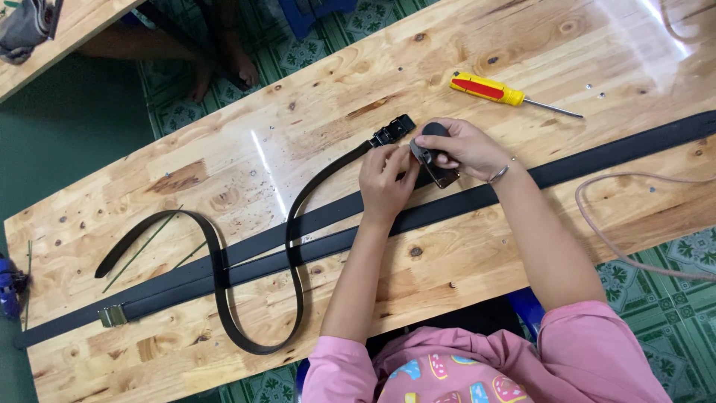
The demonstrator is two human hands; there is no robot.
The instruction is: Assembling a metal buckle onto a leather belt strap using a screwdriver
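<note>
Both hands meet over the counter [522,45]: the right hand [466,147] has its grip closed on a dark buckle [436,170], the left hand [386,179] pinching it just beside, black belt [294,224] trailing away.

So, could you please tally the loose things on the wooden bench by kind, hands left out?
Black leather belts: 3: a curled one and two straight ones along the bench
Yellow-and-red-handled screwdrivers: 1
Dark belt buckles, held in both hands: 1
Thin green sticks: 1
Tan cords: 1
Total: 7
</note>
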